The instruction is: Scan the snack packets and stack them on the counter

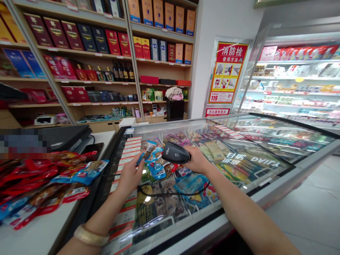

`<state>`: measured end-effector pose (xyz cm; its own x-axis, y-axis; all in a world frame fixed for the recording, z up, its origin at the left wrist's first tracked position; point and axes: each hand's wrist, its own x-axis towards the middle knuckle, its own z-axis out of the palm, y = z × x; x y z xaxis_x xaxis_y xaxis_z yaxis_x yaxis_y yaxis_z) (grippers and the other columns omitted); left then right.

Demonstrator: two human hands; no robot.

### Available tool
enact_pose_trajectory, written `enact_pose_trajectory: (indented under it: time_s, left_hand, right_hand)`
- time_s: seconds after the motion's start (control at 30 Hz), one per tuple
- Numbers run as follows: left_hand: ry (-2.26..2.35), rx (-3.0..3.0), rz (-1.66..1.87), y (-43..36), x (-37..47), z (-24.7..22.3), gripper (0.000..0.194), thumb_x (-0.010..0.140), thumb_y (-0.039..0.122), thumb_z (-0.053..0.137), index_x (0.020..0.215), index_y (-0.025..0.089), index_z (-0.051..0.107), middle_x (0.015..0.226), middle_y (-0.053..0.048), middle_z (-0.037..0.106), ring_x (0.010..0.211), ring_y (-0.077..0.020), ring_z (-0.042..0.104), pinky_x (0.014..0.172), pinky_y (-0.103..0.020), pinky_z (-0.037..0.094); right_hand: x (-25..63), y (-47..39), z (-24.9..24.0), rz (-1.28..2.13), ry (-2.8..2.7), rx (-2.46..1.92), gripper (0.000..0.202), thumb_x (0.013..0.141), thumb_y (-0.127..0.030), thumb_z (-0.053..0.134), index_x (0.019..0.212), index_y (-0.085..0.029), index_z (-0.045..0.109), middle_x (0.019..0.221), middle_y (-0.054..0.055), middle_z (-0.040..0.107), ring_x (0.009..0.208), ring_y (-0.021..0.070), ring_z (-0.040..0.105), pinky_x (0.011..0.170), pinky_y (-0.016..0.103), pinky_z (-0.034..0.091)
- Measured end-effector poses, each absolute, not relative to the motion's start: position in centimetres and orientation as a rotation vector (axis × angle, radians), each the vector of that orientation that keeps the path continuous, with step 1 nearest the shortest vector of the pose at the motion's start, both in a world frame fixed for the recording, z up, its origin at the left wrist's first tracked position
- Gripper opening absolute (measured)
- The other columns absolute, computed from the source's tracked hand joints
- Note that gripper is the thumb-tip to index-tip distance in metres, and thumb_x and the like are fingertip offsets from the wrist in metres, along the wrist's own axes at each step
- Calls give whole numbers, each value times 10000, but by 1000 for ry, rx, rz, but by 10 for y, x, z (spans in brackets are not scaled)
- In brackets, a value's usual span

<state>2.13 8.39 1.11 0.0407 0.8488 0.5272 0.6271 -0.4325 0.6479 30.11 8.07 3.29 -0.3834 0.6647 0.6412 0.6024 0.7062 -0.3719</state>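
My left hand (132, 172) pinches a small blue and brown snack packet (148, 150) above the glass lid of a display freezer. To its right, my right hand (197, 160) is wrapped round the handle of a black barcode scanner (175, 153), whose head points left toward the packet. More blue packets (157, 168) show just below the scanner, over the glass. The scanner's black cable (172, 193) loops across the lid under both hands.
A pile of red and blue snack packets (47, 180) covers the white counter (34, 241) at the left, beside a dark machine (66, 138). The freezer's metal edge (268, 184) runs along the right. Shelves of boxes (101, 55) stand behind, and a lit refrigerated display (297, 78) at back right.
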Motion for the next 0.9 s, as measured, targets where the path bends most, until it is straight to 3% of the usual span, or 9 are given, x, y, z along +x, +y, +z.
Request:
enact_pose_trajectory:
  time_s: [0.23,0.37,0.63,0.8,0.9]
  left_hand:
    - [1572,2088,1313,84,22,11,483,831,457,451,1158,177,672,998,-102,748,1032,-292,662,888,-388,515]
    - [1571,2113,1317,85,19,9,483,841,438,444,1186,173,654,1106,-111,725,1048,-285,660,892,-380,518]
    - [1395,2359,1256,97,41,-3,461,909,281,356,1288,158,586,1301,-151,612,1218,-256,564,1064,-456,424]
    - [1218,2568,975,94,57,-13,518,944,335,369,1435,185,443,1513,-154,392,1403,-272,359,1136,-480,328]
    - [1212,2602,936,89,55,-15,535,956,369,367,1471,222,385,1546,-141,339,1433,-286,296,1145,-510,294]
  right_hand:
    - [299,78,37,80,-2125,-1057,180,687,-234,671,866,-218,664,813,29,708,740,193,648,688,253,466]
    - [301,81,34,82,-2109,-1028,203,676,-239,679,878,-213,667,828,34,711,766,200,652,701,256,469]
    - [334,97,32,-14,-1855,-1209,157,700,-234,624,846,-194,664,802,48,709,715,204,638,669,272,461]
    - [347,105,28,-52,-1751,-1324,213,709,-272,632,906,-203,672,809,54,712,727,222,651,673,289,477]
    - [347,108,23,-86,-1778,-1314,248,705,-269,644,945,-215,673,866,67,718,832,246,664,738,307,491]
